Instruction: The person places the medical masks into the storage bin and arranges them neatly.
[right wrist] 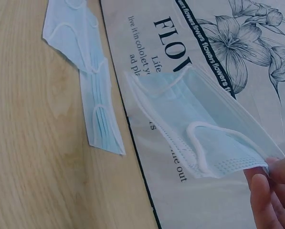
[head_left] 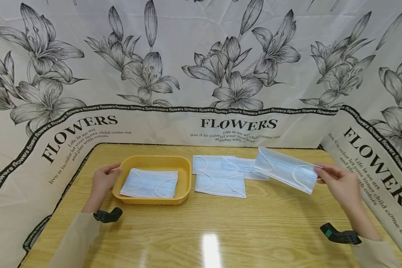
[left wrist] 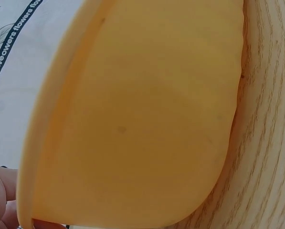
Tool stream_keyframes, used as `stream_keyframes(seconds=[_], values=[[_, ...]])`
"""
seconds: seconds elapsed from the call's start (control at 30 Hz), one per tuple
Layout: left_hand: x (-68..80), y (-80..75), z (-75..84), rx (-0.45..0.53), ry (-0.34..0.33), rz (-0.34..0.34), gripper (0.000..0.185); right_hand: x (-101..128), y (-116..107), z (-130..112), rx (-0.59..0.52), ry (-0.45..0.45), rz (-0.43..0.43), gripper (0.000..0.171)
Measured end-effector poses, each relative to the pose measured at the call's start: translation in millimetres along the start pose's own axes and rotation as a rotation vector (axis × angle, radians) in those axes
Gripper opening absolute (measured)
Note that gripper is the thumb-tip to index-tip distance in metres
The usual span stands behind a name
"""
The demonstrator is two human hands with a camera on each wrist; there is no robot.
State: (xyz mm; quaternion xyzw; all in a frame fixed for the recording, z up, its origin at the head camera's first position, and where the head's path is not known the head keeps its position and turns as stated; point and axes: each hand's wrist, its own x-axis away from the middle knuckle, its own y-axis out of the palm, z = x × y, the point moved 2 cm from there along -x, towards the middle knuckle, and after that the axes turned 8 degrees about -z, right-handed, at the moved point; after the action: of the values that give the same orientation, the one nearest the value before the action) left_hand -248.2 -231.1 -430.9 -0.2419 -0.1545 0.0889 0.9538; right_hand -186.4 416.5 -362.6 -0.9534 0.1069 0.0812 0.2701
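While my left hand holds the yellow tray rim, right hand lifts a mask.
Right grip pinches its edge above the surface; three masks lie beside the tray.

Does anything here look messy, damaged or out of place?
Nothing looks damaged or spilled. Three masks lie loosely overlapped on the table, one mask lies in the yellow tray, and the right hand holds another mask by its edge.
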Motion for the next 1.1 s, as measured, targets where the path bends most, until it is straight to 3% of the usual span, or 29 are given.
stream_keyframes(seconds=[0.2, 0.37, 0.7, 0.83, 0.93, 1.0, 1.07, 1.1], values=[[0.6, -0.4, 0.1, -0.002, 0.004, -0.004, 0.042, 3.8, 14.8, 1.3, -0.11, 0.015, 0.078, 0.019], [2.1, 0.0, 0.3, -0.006, 0.024, 0.001, 0.042, 5.5, 26.3, 0.2, -0.123, 0.061, 0.111, 0.017], [1.9, -1.0, 0.3, -0.021, 0.03, 0.014, 0.041, 8.1, 52.8, -10.8, -0.206, 0.097, 0.06, 0.009], [1.8, -1.1, 0.1, -0.017, 0.036, 0.011, 0.041, -2.0, 64.5, 17.1, -0.239, 0.088, 0.052, 0.026], [2.4, -1.3, -0.1, -0.017, 0.036, 0.013, 0.041, -17.1, 76.7, 64.1, -0.284, 0.054, 0.042, 0.035], [2.0, -1.3, -0.6, -0.016, 0.033, 0.013, 0.041, -24.2, 85.8, 86.2, -0.248, 0.05, 0.041, 0.038], [1.6, -0.9, -0.5, -0.011, 0.039, 0.017, 0.041, -26.8, 94.1, 93.8, -0.293, 0.035, 0.039, 0.036], [1.3, -0.6, -0.6, -0.009, 0.042, 0.016, 0.041, -24.5, 97.1, 84.6, -0.278, 0.039, 0.028, 0.037]])
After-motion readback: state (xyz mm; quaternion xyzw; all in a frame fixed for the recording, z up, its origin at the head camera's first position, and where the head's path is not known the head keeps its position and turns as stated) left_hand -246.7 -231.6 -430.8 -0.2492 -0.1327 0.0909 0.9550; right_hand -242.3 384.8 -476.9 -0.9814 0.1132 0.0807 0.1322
